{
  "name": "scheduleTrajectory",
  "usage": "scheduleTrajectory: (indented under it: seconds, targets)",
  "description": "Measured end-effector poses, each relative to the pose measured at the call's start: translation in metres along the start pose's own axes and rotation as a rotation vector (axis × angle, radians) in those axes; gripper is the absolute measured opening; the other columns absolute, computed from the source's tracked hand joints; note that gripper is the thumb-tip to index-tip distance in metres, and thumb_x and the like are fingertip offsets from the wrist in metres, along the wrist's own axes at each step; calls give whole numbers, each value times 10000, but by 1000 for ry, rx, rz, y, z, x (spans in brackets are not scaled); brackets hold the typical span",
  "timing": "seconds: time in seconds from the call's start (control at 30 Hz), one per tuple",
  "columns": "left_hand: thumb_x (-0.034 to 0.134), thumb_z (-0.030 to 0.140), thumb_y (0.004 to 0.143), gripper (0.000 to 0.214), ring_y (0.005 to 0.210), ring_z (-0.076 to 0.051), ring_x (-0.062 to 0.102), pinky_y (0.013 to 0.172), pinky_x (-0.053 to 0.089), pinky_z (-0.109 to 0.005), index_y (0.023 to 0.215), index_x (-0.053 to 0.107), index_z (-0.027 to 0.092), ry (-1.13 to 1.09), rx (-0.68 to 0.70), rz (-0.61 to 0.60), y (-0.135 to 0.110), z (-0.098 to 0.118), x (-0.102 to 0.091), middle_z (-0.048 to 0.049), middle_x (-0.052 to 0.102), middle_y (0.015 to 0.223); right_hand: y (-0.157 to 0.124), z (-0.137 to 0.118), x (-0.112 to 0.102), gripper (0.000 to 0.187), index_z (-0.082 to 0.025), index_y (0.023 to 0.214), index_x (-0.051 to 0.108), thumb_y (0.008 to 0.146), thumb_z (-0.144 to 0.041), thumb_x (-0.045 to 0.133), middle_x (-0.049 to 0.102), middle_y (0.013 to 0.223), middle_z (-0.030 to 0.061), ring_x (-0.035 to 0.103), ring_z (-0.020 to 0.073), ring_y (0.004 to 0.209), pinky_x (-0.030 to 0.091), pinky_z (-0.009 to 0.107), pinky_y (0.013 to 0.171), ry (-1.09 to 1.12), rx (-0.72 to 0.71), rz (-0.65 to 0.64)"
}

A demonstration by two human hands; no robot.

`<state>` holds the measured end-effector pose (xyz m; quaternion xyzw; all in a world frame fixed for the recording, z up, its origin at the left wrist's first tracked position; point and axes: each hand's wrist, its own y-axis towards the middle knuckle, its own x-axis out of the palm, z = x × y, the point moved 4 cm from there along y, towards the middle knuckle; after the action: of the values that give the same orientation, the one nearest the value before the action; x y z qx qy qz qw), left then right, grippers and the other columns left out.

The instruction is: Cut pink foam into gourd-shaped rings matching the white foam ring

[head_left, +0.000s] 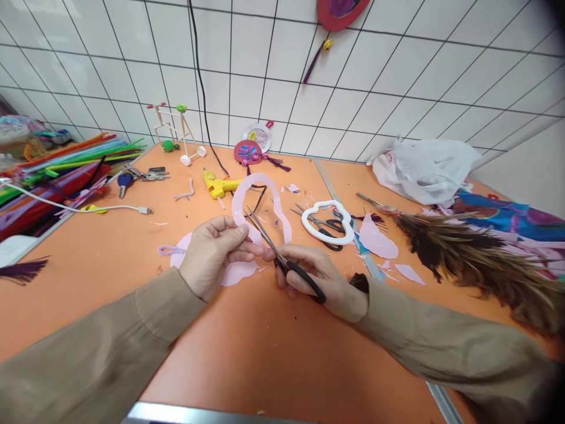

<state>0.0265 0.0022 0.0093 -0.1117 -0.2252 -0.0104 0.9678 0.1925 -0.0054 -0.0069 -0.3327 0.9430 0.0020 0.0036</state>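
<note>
Pinched in my left hand (pixel 218 250) is a pink cut-out frame (pixel 241 197) with a wavy outline and a hollow middle, held upright above the table. My right hand (pixel 320 274) grips black-handled scissors (pixel 304 280), whose blades are parted and lie across the frame's lower opening near my left fingertips. Pink pieces (pixel 238 272) lie on the table below my hands, one with a lilac loop (pixel 170 250) at its edge. To the right, a white wavy frame (pixel 329 221) rests over a second pair of scissors (pixel 333 240).
A yellow glue gun (pixel 218 185) lies behind my hands, its black cord running up the tiled wall. Keys (pixel 141 176) and coloured pipe cleaners (pixel 66 159) are at left. A feather duster (pixel 468 253), pink scraps (pixel 377 235) and a white plastic bag (pixel 421 168) lie right.
</note>
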Motion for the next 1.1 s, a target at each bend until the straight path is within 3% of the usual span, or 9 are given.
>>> scheduleTrajectory:
  seconds: [0.2, 0.4, 0.6, 1.1]
  targets:
    - [839, 243, 638, 272, 466, -132, 673, 419, 494, -127, 621, 594, 127, 18, 23, -6, -3, 0, 1, -59, 683, 507, 0, 0, 1, 550, -149, 1026, 585, 774, -633, 652, 426, 590, -54, 387, 98, 506, 329, 256, 493, -20, 18, 8]
    - [829, 262, 661, 268, 458, -118, 664, 433, 491, -126, 622, 599, 131, -3, 20, -31, -3, -1, 2, -59, 695, 521, 0, -3, 2, 489, -168, 893, 575, 764, -630, 665, 427, 630, -44, 381, 95, 530, 315, 252, 495, -43, 14, -4]
    - [805, 255, 706, 257, 445, -114, 660, 456, 512, -139, 632, 590, 135, 4, 4, -12, -3, -3, 1, -64, 707, 543, 1, 0, 3, 443, -161, 954, 577, 791, -563, 669, 419, 627, -50, 366, 91, 527, 308, 245, 494, -45, 3, 6]
    - [829, 276, 669, 302, 464, -115, 666, 465, 514, -139, 622, 562, 144, -16, 3, -8, -4, -4, 1, -58, 704, 548, 0, 1, 1, 434, -162, 948, 586, 788, -556, 672, 473, 668, -30, 401, 101, 566, 330, 253, 527, -87, -9, 8]
